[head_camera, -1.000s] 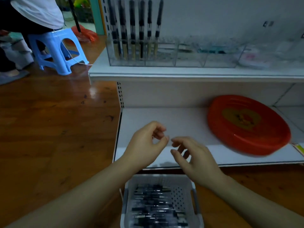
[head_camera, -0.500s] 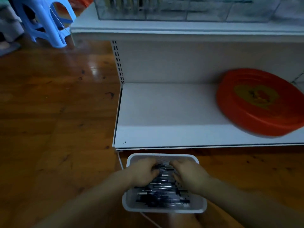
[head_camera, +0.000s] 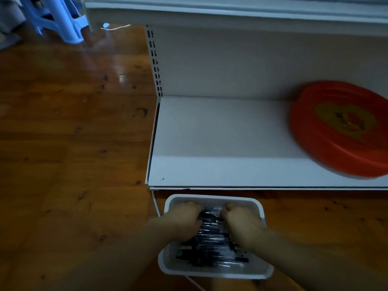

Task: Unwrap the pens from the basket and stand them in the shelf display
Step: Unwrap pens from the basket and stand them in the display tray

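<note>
Pens (head_camera: pixel 212 242) lie heaped in the white basket (head_camera: pixel 214 271) at bottom centre, on the floor just before the shelf (head_camera: pixel 220 171), both hands down among them, left hand (head_camera: pixel 184 220) and right hand (head_camera: pixel 241 223) curled, grip hidden, probably fishing one out.

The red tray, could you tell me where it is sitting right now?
In the head view the red tray lies at the far right on the lower white shelf, beyond and to the right of the basket on the floor.
</note>
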Motion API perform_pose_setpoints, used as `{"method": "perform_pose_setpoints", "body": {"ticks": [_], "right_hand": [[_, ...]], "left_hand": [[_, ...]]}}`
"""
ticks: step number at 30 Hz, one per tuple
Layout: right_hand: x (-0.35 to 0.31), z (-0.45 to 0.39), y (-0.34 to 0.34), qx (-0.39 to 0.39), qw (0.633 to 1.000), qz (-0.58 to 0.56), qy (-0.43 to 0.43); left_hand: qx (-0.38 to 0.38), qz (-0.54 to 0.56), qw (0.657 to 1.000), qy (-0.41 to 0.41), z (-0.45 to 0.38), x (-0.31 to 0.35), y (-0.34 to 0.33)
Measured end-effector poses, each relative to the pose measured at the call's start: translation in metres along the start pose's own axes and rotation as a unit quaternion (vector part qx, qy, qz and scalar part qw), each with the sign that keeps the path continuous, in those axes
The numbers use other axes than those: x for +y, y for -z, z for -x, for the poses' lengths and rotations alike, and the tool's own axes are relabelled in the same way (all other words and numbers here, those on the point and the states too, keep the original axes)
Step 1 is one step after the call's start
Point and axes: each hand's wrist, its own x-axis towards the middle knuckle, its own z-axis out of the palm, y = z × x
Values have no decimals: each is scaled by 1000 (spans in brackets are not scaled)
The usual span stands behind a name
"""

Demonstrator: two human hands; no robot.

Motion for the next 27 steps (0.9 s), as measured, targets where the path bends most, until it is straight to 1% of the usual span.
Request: {"method": "perform_pose_setpoints", "body": {"ticks": [5,7,9,11,13,15,18,21,23,25,27], "right_hand": [[6,8,18,32,999,9,11],[13,13,25,64,998,-15,21],[19,21,34,109,991,-63,48],[25,31,44,159,980,-103,65],[34,41,49,212,967,-129,65],[42,46,55,231,961,-147,47],[48,53,68,242,950,-195,33],[44,57,85,274,921,-274,31],[38,59,98,300,897,-324,29],[32,62,113,326,872,-363,37],[25,65,126,355,849,-389,44]], "left_hand": [[17,-7,1000,-10,1,-6,3],[33,-22,999,-23,5,-4,8],[53,-10,998,-33,12,1,14],[71,36,996,-40,21,7,21],[71,128,988,-45,30,15,33],[82,236,967,-55,38,25,48],[146,324,931,-80,51,50,77],[195,394,890,-118,63,79,106],[210,415,873,-147,66,95,123],[216,406,873,-159,69,109,136],[226,371,886,-163,72,119,147]]}}
